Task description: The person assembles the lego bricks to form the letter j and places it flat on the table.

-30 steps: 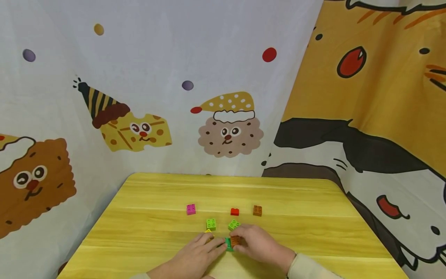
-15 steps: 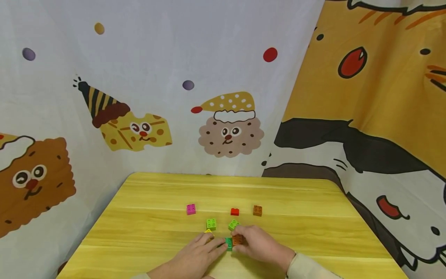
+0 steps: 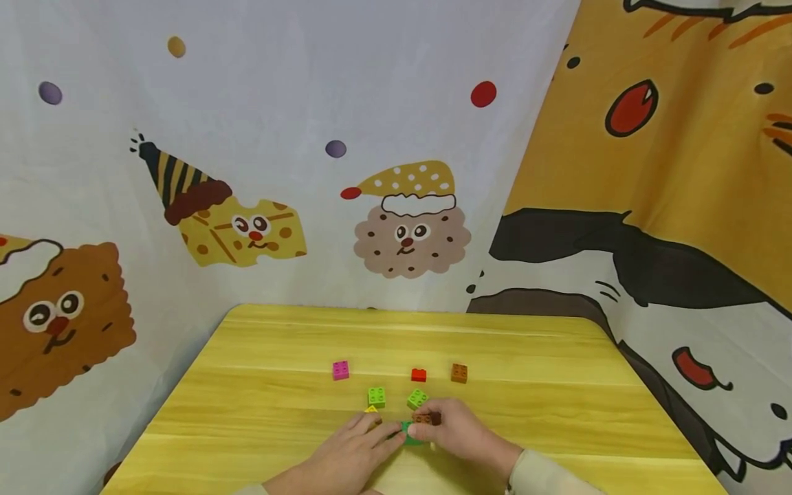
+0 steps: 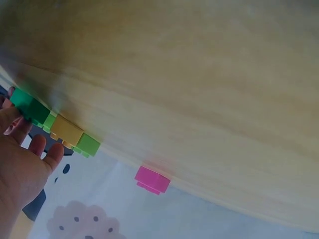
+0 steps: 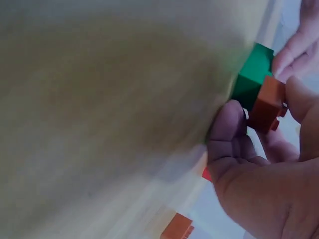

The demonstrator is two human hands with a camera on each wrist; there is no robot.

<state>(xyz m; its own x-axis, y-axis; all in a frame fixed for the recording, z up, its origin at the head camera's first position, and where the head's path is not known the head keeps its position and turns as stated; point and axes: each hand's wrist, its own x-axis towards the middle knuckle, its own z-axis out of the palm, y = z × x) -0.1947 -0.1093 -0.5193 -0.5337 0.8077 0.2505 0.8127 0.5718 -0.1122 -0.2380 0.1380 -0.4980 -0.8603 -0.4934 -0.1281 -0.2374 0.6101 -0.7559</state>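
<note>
A brown toy building brick (image 5: 268,102) is pinched between the thumb and fingers of my right hand (image 3: 460,427). It is raised a little and overlaps the right end of a green brick (image 5: 253,74) in the right wrist view. With thumb and fingertips, my left hand (image 3: 355,447) holds that green brick (image 4: 30,106) at its left side on the table. Just beyond the left fingers lies a yellow brick (image 4: 67,129), partly hidden in the head view. Two lime bricks, one on the left (image 3: 376,397) and one on the right (image 3: 417,399), sit behind the hands.
Farther back on the wooden table (image 3: 266,399) stand a pink brick (image 3: 341,370), a red brick (image 3: 419,375) and a second brown brick (image 3: 459,372). A printed cloth (image 3: 247,103) hangs beyond the table's far edge.
The brown brick shifted slightly right, away from the green one, then turned and rose in my right hand. My left hand stays put on the green brick.
</note>
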